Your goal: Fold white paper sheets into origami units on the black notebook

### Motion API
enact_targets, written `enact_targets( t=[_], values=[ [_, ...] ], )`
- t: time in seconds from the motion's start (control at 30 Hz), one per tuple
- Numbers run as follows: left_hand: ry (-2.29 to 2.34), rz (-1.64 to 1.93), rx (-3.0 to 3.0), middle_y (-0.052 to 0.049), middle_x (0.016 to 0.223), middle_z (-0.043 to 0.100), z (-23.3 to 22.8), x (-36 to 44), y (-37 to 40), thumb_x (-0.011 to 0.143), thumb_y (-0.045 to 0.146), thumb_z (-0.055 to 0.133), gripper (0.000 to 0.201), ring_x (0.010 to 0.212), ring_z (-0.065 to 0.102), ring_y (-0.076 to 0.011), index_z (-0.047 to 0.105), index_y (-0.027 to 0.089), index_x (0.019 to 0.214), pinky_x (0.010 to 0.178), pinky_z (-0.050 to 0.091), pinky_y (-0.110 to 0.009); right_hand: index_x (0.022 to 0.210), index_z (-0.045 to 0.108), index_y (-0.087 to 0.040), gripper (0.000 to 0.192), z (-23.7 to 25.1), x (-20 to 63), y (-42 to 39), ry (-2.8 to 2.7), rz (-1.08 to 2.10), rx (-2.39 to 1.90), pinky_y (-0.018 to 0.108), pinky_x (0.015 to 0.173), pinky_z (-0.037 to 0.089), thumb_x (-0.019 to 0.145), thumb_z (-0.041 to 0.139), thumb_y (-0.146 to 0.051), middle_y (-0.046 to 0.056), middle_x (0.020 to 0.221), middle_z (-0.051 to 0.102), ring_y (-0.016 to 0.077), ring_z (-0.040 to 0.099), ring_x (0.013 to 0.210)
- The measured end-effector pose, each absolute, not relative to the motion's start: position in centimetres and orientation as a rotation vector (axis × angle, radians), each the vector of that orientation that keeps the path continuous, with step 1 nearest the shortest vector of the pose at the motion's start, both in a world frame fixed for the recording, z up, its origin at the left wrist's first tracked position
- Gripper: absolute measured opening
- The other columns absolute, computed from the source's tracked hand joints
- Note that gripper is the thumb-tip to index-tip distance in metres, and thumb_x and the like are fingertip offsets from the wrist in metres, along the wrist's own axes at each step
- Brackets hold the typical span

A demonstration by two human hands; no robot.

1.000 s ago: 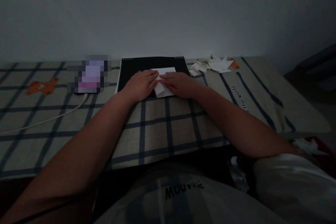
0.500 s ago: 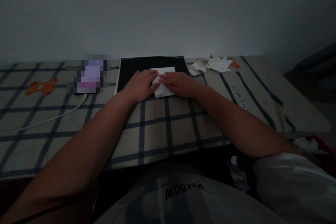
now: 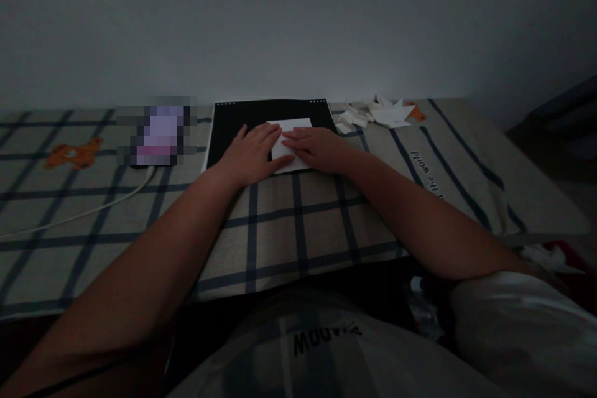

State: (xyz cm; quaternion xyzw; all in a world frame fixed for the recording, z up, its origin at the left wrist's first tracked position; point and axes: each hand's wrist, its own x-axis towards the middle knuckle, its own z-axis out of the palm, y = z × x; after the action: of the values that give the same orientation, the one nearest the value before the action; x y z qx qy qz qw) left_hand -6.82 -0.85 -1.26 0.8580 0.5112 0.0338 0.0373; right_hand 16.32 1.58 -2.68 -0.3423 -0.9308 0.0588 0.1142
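Note:
A white sheet of paper (image 3: 296,124), roughly square, lies on a black spiral-punched pad (image 3: 275,109). My left hand (image 3: 252,154) rests on the paper's left edge, fingers stretched and thumb laid along the near edge. From the other side my right hand (image 3: 319,148) lies flat over the paper's right part, its fingertips close to those of my left hand. Both hands are open and press on the paper without gripping it. Parts of the paper are hidden under the fingers.
A blurred-out phone (image 3: 161,135) with a white cable (image 3: 112,202) lies on the left of the checked tablecloth (image 3: 275,239). Crumpled and folded paper scraps (image 3: 377,114) sit right of the pad. A grey wall (image 3: 280,25) rises behind the table.
My left thumb has slid down and right along the paper's near edge. The small raised flap at the paper's lower left no longer shows. My right hand has stayed in place.

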Motion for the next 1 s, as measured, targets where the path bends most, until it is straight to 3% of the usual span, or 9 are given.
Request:
enact_targets(
  t=[0.2,0.37,0.57,0.67,0.77,0.87,1.0],
  values=[
    [1.537,0.021,2.532,-0.011,0.186,0.035,-0.7,-7.5,-0.2,0.117,0.043,0.025,0.067,0.174,0.029,-0.0279,0.038,0.018,0.177,0.142,0.015,-0.061,0.159,0.067,-0.018,0.049,-2.9,16.2,1.6,-2.72,0.159,-1.036,0.053,0.135,0.042,0.115,0.046,-0.023,0.013,0.169,0.058,0.0283,0.056,0.159],
    [1.512,0.15,2.623,-0.014,0.186,0.031,-1.3,-7.7,0.0,0.115,0.043,0.033,0.069,0.175,0.026,-0.0303,0.038,0.015,0.177,0.142,0.017,-0.061,0.161,0.063,-0.015,0.051,-2.9,16.0,1.6,-2.72,0.101,-1.083,0.054,0.133,0.044,0.114,0.045,-0.023,0.015,0.17,0.057,0.0298,0.055,0.159],
    [1.434,0.125,2.681,-0.017,0.182,0.04,-1.4,-7.5,0.0,0.115,0.041,0.033,0.067,0.172,0.035,-0.031,0.042,0.013,0.175,0.141,0.024,-0.059,0.165,0.059,-0.013,0.053,-1.9,15.7,0.9,-2.737,0.095,-1.187,0.05,0.132,0.044,0.115,0.042,-0.02,0.017,0.172,0.055,0.0289,0.053,0.161],
    [1.45,0.05,2.68,-0.018,0.184,0.034,-1.5,-7.5,-0.3,0.116,0.042,0.031,0.069,0.174,0.03,-0.0313,0.036,0.009,0.176,0.141,0.021,-0.06,0.166,0.057,-0.012,0.053,-1.6,15.7,0.7,-2.754,0.095,-1.189,0.049,0.133,0.042,0.116,0.04,-0.019,0.016,0.173,0.054,0.0278,0.051,0.162],
    [1.459,0.043,2.688,-0.016,0.186,0.03,-1.6,-7.4,-0.5,0.117,0.043,0.028,0.068,0.175,0.027,-0.0296,0.033,0.013,0.178,0.142,0.018,-0.059,0.166,0.057,-0.012,0.054,-1.7,15.7,0.6,-2.758,0.079,-1.193,0.049,0.133,0.043,0.116,0.039,-0.019,0.016,0.173,0.054,0.0284,0.053,0.161],
    [1.465,0.057,2.694,-0.014,0.187,0.03,-1.7,-7.3,-0.7,0.118,0.044,0.027,0.067,0.175,0.026,-0.0289,0.033,0.017,0.179,0.142,0.018,-0.058,0.167,0.056,-0.011,0.054,-1.7,15.7,0.6,-2.765,0.064,-1.184,0.05,0.132,0.044,0.117,0.037,-0.021,0.017,0.173,0.053,0.0306,0.053,0.161],
    [1.496,0.028,2.697,-0.016,0.186,0.03,-1.5,-7.0,-0.9,0.117,0.044,0.028,0.069,0.175,0.026,-0.0309,0.032,0.013,0.179,0.142,0.017,-0.058,0.167,0.056,-0.012,0.054,-1.8,15.7,0.7,-2.765,0.072,-1.158,0.052,0.133,0.043,0.117,0.041,-0.026,0.016,0.174,0.053,0.031,0.053,0.161]
  ],
)
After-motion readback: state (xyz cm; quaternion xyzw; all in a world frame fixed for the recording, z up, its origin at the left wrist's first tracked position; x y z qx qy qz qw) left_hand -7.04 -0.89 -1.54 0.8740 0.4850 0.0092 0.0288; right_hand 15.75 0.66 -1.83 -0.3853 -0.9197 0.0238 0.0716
